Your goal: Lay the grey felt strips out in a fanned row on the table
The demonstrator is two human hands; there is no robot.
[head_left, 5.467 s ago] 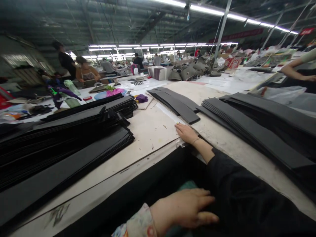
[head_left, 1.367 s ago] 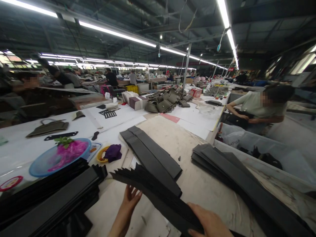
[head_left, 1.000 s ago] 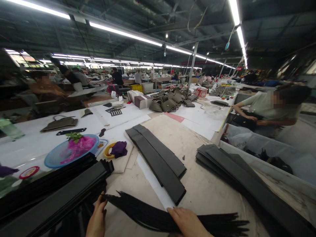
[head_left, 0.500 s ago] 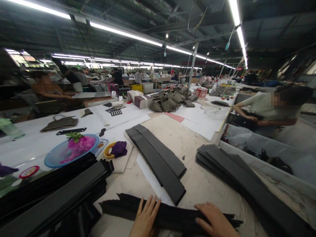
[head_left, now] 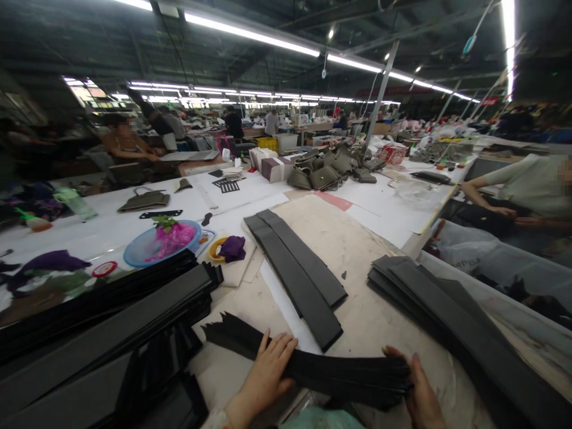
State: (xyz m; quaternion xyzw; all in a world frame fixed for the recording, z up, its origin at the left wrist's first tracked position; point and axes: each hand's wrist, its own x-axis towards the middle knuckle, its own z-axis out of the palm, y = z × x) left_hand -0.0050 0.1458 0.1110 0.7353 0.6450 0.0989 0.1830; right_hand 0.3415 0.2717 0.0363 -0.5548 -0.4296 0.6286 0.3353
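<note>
A bundle of long black strips [head_left: 330,372] lies crosswise in front of me, its left end fanned out. My left hand [head_left: 268,372] rests on the bundle near its left part, fingers together over the strips. My right hand [head_left: 417,393] closes on the bundle's right end. Both hands hold the strips on the worn beige tabletop [head_left: 357,238].
A tall stack of black strips [head_left: 111,322] fills the left. A small pile of strips [head_left: 297,274] lies ahead, another large stack [head_left: 451,322] at right. A blue bowl with pink material [head_left: 163,241] stands at left. A seated person [head_left: 522,187] works at right; others stand farther back.
The bundle, held raised and fanned a second ago, now lies lower and more gathered; my left hand moved onto it and my right hand slid to its right end. My view shifted left.
</note>
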